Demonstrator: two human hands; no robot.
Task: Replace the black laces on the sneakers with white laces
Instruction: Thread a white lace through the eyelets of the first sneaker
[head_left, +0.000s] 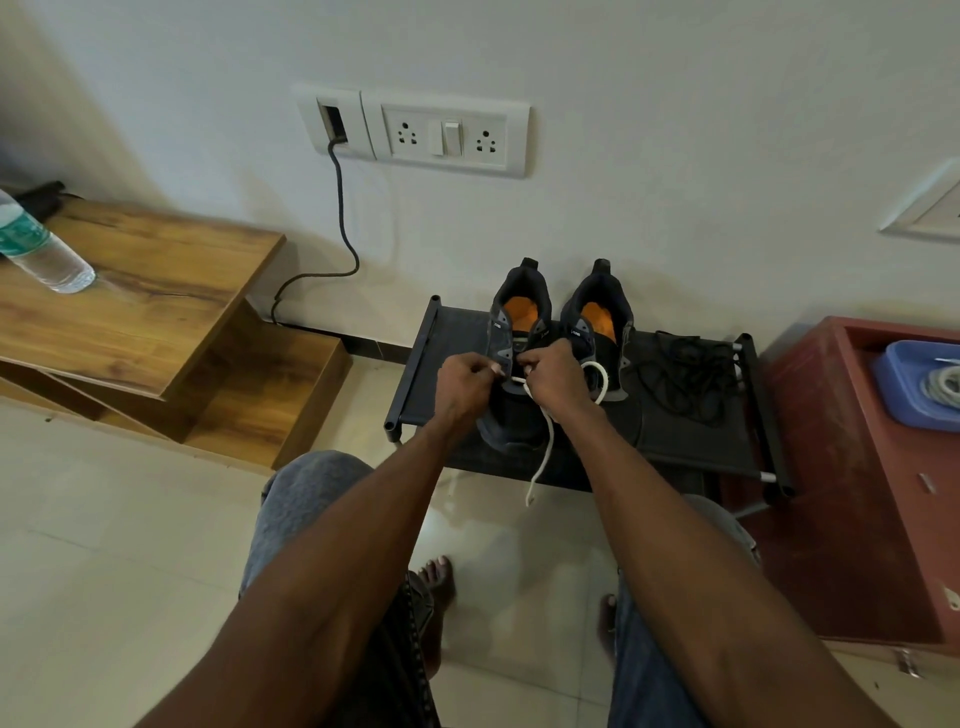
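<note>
Left hand and right hand fingers pinching a white lace over the left sneaker on the black rack, black laces piled near its right edge

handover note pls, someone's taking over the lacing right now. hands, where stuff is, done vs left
Left hand and right hand: both pinching the white lace over the left sneaker, mid-threading; one end hangs off the front of the black rack.
Right sneaker: beside it on the rack, a white loop lies against it; its lacing is hidden by the hand.
Black laces: in a loose pile on the rack, right of the shoes.
Blue tray on the red cabinet holds something pale, maybe more lace.
Done: black laces out.
Left: finish threading left sneaker, check right one.
</note>
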